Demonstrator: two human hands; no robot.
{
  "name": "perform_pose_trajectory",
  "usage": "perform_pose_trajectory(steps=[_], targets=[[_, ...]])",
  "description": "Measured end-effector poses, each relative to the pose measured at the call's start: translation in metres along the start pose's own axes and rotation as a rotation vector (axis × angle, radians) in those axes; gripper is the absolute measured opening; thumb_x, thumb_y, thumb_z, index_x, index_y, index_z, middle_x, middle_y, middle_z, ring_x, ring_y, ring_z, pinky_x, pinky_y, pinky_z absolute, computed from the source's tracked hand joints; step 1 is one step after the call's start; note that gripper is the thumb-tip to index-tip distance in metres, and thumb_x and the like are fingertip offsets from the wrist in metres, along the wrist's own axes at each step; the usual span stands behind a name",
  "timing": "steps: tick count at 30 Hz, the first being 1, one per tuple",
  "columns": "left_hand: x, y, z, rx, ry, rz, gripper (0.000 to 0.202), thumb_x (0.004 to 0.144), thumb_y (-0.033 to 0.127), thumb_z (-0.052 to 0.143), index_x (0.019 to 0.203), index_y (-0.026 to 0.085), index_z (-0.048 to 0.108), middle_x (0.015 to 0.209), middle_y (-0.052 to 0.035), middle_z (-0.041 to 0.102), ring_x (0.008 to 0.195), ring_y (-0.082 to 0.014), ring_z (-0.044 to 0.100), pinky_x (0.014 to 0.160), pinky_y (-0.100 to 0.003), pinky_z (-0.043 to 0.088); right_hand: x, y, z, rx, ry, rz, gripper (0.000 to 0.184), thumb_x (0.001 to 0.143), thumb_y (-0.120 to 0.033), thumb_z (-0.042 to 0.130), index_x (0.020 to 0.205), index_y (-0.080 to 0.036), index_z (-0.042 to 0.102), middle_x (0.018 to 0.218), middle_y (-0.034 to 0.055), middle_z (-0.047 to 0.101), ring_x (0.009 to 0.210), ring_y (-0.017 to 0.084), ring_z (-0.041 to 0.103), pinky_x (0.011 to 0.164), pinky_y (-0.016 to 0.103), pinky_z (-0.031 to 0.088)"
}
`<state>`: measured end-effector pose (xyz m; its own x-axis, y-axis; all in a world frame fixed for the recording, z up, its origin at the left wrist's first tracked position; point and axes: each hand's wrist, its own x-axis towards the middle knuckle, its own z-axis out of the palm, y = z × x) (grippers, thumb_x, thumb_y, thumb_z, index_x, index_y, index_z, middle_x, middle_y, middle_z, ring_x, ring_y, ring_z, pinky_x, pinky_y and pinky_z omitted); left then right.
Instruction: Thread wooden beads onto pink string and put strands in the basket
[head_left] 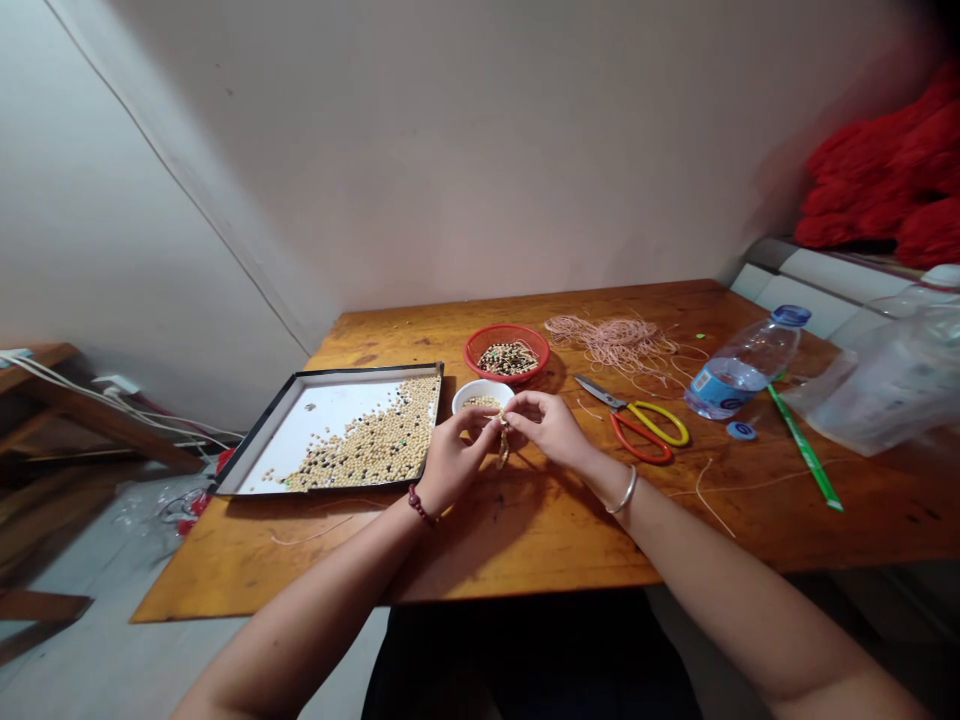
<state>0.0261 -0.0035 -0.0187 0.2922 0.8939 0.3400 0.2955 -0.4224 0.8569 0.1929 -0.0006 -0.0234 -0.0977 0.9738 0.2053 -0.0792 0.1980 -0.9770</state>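
Observation:
My left hand (pixel 456 460) and my right hand (pixel 547 426) meet above the wooden table (pixel 247 560), their fingertips pinching a short strand of pale beads (pixel 503 446) that hangs down between them. Just beyond the hands stands a small white bowl (pixel 482 393) holding pale beads. Behind it sits a red plastic basket (pixel 506 352) of dark and pale beads. To my left, a black-rimmed tray (pixel 330 430) carries a spread of mixed beads. Right of my right hand lie scissors with yellow and orange handles (pixel 634 425), and a tangle of pink cord (pixel 607 342) lies farther back.
A plastic water bottle (pixel 742 365) lies on the table's right side, near a blue cap (pixel 741 431) and a green strip (pixel 806 450). A clear plastic bag (pixel 877 385) sits at the right edge. Walls close the far and left sides; red fabric (pixel 885 180) is piled upper right.

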Motion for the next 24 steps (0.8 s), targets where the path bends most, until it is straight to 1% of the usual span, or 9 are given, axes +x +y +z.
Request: perform_pose_trajectory(steps=[6, 12, 17, 24], targets=[[0.0006, -0.0005, 0.0009, -0.081, -0.025, -0.008, 0.029, 0.085, 0.041, 0.059, 0.103, 0.018, 0.064, 0.097, -0.0075, 0.071, 0.076, -0.0172, 0.070, 0.063, -0.026, 0.058, -0.0003, -0.0003, 0.0007, 0.029, -0.057, -0.001, 0.021, 0.071, -0.033, 0.069, 0.079, -0.015, 0.061, 0.078, 0.0036, 0.066, 0.069, 0.015, 0.062, 0.066, 0.027, 0.051], [0.0015, 0.0005, 0.0004, -0.038, -0.002, 0.000, 0.025, 0.085, 0.039, 0.060, 0.093, 0.017, 0.068, 0.091, -0.0067, 0.071, 0.074, -0.0171, 0.069, 0.065, -0.027, 0.057, -0.0003, -0.0007, 0.0008, 0.050, -0.080, 0.024, 0.021, 0.071, -0.033, 0.070, 0.080, -0.015, 0.060, 0.078, 0.0029, 0.065, 0.068, 0.014, 0.062, 0.065, 0.027, 0.052], [0.0014, -0.0016, 0.0006, -0.088, -0.030, -0.021, 0.028, 0.087, 0.039, 0.056, 0.097, 0.015, 0.067, 0.094, -0.0087, 0.071, 0.080, -0.0191, 0.069, 0.070, -0.030, 0.058, -0.0005, -0.0009, 0.0007, 0.084, -0.081, 0.053, 0.023, 0.070, -0.034, 0.071, 0.080, -0.016, 0.060, 0.077, 0.0030, 0.064, 0.066, 0.014, 0.061, 0.060, 0.027, 0.052], [0.0013, -0.0026, 0.0005, -0.025, -0.021, -0.020, 0.028, 0.087, 0.039, 0.056, 0.096, 0.015, 0.068, 0.096, -0.0093, 0.071, 0.082, -0.0198, 0.068, 0.072, -0.030, 0.056, -0.0010, -0.0028, 0.0013, 0.105, -0.084, 0.082, 0.024, 0.069, -0.034, 0.072, 0.079, -0.016, 0.060, 0.075, 0.0026, 0.064, 0.064, 0.014, 0.061, 0.058, 0.027, 0.052]])
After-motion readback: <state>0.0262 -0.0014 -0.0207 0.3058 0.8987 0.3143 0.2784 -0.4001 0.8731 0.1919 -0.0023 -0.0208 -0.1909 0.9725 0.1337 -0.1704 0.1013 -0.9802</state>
